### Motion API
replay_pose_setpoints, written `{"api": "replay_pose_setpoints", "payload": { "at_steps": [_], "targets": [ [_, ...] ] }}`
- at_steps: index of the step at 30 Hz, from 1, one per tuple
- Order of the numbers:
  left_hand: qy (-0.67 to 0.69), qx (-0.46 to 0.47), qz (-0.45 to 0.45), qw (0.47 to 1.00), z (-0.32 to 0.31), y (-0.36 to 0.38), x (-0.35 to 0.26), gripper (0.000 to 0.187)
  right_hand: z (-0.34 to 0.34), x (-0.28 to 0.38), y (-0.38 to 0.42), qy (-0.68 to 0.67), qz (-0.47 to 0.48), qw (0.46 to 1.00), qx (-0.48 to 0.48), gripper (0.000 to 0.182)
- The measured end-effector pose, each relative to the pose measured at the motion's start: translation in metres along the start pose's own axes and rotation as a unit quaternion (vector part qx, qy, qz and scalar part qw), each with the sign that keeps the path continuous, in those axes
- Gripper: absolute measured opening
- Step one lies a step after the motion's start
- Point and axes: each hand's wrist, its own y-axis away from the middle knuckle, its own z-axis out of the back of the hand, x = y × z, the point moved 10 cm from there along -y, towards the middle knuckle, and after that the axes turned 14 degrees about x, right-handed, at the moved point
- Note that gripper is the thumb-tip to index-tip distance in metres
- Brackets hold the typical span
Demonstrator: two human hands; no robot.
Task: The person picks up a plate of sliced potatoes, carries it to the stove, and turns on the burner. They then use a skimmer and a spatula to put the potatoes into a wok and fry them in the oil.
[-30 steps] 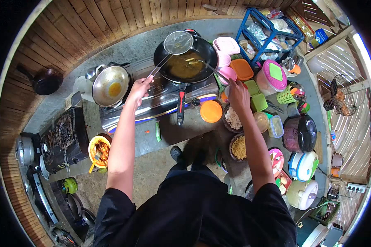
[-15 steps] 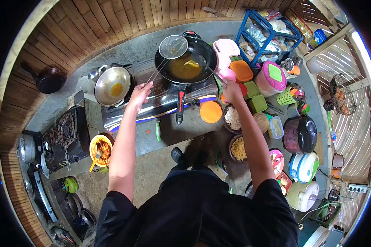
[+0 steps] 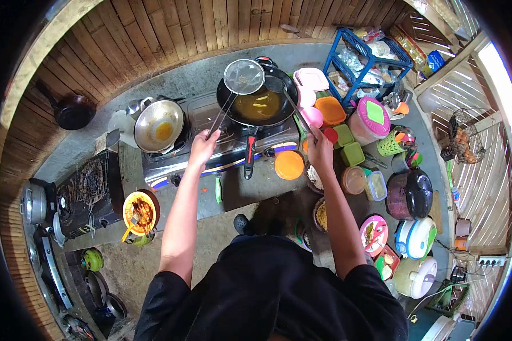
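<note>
My left hand is closed around the long handle of a round mesh strainer, which hangs over the far left part of a black wok. A few small specks show in its mesh. My right hand grips the handle of a metal spatula, whose blade is over the far right side of the wok. Brown-yellow oil fills the wok's bottom, and two pale yellow pieces of food lie in it. The wok rests on a gas stove, its red-and-black handle pointing toward me.
A silver pan with a little oil stands on the stove's left side. An orange lid and a green-handled knife lie near the counter edge. Plastic containers crowd the right. A bowl of red sauce is at left.
The spatula blade has come into clearer view at the wok's far right side, and my right hand is nearer me. The food pieces lie differently in the oil. The view has shifted slightly.
</note>
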Motion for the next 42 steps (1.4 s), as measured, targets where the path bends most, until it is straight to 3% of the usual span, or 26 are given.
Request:
{"api": "replay_pose_setpoints", "payload": {
  "at_steps": [6, 8, 12, 17, 20, 23, 27, 30, 37, 42],
  "targets": [
    [-0.107, -0.024, -0.001, 0.994, 0.01, -0.006, -0.002, 0.032, 0.016, 0.032, -0.006, 0.02, 0.002, 0.999, -0.025, 0.03],
    [-0.114, -0.014, 0.005, 0.993, 0.009, -0.004, -0.004, 0.032, 0.005, 0.035, -0.018, 0.063, -0.011, 0.998, 0.018, 0.032],
    [-0.049, 0.023, -0.001, 0.999, -0.002, -0.003, -0.002, 0.026, -0.009, 0.039, -0.028, 0.109, -0.056, 0.992, 0.038, 0.033],
    [-0.022, 0.025, 0.009, 0.999, 0.0, -0.003, -0.004, 0.025, -0.033, 0.044, -0.028, 0.083, -0.008, 0.99, 0.112, 0.035],
    [-0.031, 0.025, -0.003, 0.999, 0.007, -0.01, 0.004, 0.024, -0.028, 0.053, -0.022, 0.061, 0.037, 0.993, 0.09, 0.037],
    [-0.025, 0.029, -0.015, 0.999, 0.007, -0.011, 0.007, 0.025, -0.013, 0.064, -0.026, 0.106, 0.011, 0.994, 0.036, 0.036],
    [-0.018, 0.062, -0.001, 0.998, -0.004, -0.007, 0.0, 0.025, -0.012, 0.07, -0.036, 0.151, -0.009, 0.988, 0.033, 0.037],
    [-0.026, 0.036, -0.005, 0.999, -0.004, -0.007, -0.005, 0.024, -0.018, 0.086, -0.029, 0.189, 0.042, 0.979, 0.069, 0.036],
    [-0.04, -0.009, 0.01, 0.999, 0.006, -0.001, -0.012, 0.022, -0.002, 0.076, -0.026, 0.193, 0.025, 0.969, 0.156, 0.037],
    [-0.024, 0.0, 0.007, 1.0, -0.008, -0.003, -0.018, 0.022, 0.015, 0.076, -0.046, 0.183, 0.057, 0.977, 0.093, 0.034]
  ]
}}
